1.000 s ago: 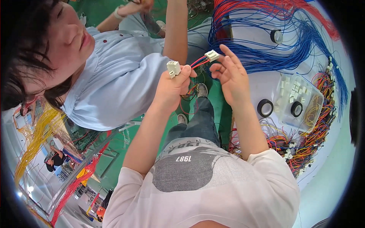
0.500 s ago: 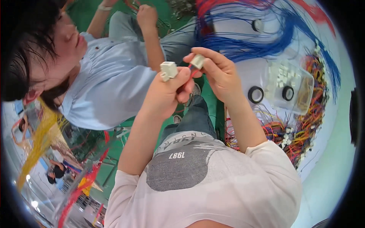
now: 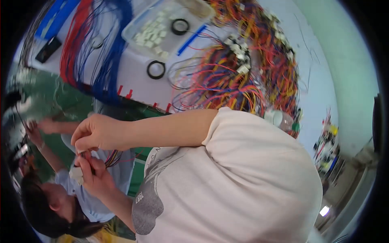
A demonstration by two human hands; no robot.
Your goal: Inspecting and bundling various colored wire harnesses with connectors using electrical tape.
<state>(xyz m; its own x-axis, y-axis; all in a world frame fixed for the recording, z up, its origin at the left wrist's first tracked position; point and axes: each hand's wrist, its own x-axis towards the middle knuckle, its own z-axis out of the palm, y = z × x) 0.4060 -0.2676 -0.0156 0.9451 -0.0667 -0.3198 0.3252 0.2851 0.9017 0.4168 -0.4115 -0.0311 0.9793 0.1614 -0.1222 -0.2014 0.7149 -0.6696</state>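
Observation:
At the left of the view, my left hand is closed around a white plastic connector, which sticks out past the fingers. Several coloured wires trail from beside this hand. My right hand reaches across from the right, its thumb and fingertips pinched together just above the left fingers. The two hands meet or nearly meet there, and what lies in the right pinch is too small and covered to name.
On the white table stand a clear box of white connectors, black tape rolls, a blue wire bundle, red wires and heaped wire harnesses. A bottle lies by my shoulder. A co-worker sits close beyond my hands.
The view has swung to the right, so the table now fills the top and my hands sit farther left. The white connector formerly in my right fingers no longer shows there.

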